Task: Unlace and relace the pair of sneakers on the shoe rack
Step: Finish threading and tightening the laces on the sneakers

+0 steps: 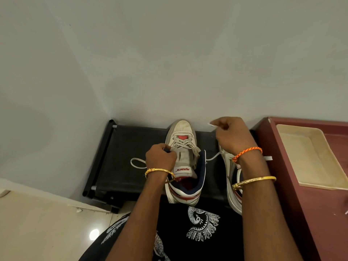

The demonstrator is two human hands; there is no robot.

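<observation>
A white sneaker (183, 140) with red and navy trim stands on the black shoe rack (120, 147), toe toward the wall, laced over its lower eyelets only. My left hand (160, 157) grips the sneaker's left eyelet edge; a loop of white lace (136, 163) trails left of it. My right hand (229, 134) is raised above the rack and pinches the other lace end, its tip (211, 125) sticking out left. That lace (213, 157) runs down to the sneaker's right side. The second sneaker (231, 185) lies at the right, mostly hidden under my right forearm.
A grey wall stands right behind the rack. A maroon cabinet top (310, 213) with a cream tray (308, 155) borders the rack on the right. Pale tiled floor (47, 232) lies at the lower left. My black patterned clothing fills the bottom.
</observation>
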